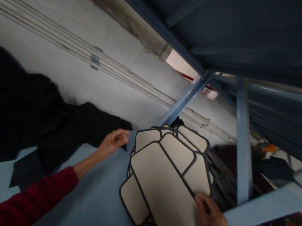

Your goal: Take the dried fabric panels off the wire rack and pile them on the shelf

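Note:
A pile of flat beige mats [178,148] with rounded corners and dark bound edges lies overlapping in front of me. On top, a long beige mat [167,189] reaches toward my body. My right hand [210,223] grips its right edge, thumb and fingers closed together. To the left of the pile, my left hand [114,139] is raised over the blue surface, fingers curled in, with nothing visible in them. It is apart from the mats. Black sheet pieces [88,122] lie just beyond and left of it.
A blue tabletop [88,191] supports the pile. Dark cloth-like pieces [8,100] are heaped at left against a white wall with pipes [96,59]. Blue metal posts [242,143] rise at right under a dark overhead shelf [254,33]. Blurred clutter lies lower right.

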Motion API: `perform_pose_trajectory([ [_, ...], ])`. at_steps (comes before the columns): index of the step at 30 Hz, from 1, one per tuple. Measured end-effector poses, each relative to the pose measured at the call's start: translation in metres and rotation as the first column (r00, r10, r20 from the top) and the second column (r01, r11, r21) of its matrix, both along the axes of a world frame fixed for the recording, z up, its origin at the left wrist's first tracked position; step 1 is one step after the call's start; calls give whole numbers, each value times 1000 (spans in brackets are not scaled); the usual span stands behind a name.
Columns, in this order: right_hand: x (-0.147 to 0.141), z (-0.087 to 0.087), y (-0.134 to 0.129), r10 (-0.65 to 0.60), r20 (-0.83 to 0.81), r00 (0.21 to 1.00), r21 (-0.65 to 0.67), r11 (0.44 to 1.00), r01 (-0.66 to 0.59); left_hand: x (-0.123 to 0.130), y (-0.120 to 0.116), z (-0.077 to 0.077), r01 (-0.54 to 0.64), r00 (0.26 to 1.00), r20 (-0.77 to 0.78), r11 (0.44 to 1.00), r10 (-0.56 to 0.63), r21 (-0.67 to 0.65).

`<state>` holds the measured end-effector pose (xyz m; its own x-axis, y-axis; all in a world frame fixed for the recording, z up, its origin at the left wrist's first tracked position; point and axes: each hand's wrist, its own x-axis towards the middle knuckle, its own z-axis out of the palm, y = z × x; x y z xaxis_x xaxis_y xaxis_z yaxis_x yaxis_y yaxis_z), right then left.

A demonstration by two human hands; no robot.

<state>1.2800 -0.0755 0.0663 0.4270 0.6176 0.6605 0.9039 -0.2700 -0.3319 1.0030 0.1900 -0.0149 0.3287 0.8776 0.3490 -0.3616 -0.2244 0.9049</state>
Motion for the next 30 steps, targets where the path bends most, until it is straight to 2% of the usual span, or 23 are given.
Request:
perform_pose_trajectory([
  [2,-2,-6,1,-3,-12,1000,9,1000,3,21,-43,1,149,987,-84,978,-138,143],
  [3,-2,-9,0,12,-22,1000,23,1000,-12,31,-60,-2,225,967,-185,928,-176,298],
  [5,-1,-16,-2,69,-63,996,70,995,-64,47,-81,-13,282,938,-318,842,-140,460],
  [7,-1,-21,-5,138,-142,980,118,986,-121,57,-85,-23,261,919,-392,803,-37,536],
  [9,-1,-23,-7,201,-241,950,144,975,-170,63,-82,-29,225,903,-427,798,45,559],
  [11,-2,-19,-9,271,-361,892,248,950,-188,65,-77,-29,193,892,-442,803,96,564],
  [14,-5,-9,-14,421,-517,745,507,852,-130,66,-77,-22,141,885,-438,809,154,570],
  [15,-7,-6,-16,450,-534,716,551,827,-109,66,-78,-20,125,885,-434,811,170,572],
  [16,-9,-4,-18,449,-538,713,552,827,-104,67,-79,-18,110,884,-431,814,182,571],
  [19,-13,-4,-28,379,-496,781,481,869,-116,69,-82,-15,63,880,-423,830,216,555],
  [21,-12,-7,-36,363,-459,811,525,847,-82,69,-84,-15,39,878,-421,844,226,535],
  [25,0,-10,-55,342,-365,866,755,653,60,64,-84,-13,46,883,-414,837,222,546],
  [27,7,-10,-65,319,-366,874,790,603,110,61,-84,-10,34,886,-394,814,244,580],
  [30,12,-14,-81,287,-413,864,733,667,129,59,-85,-6,3,886,-374,803,274,595],
])
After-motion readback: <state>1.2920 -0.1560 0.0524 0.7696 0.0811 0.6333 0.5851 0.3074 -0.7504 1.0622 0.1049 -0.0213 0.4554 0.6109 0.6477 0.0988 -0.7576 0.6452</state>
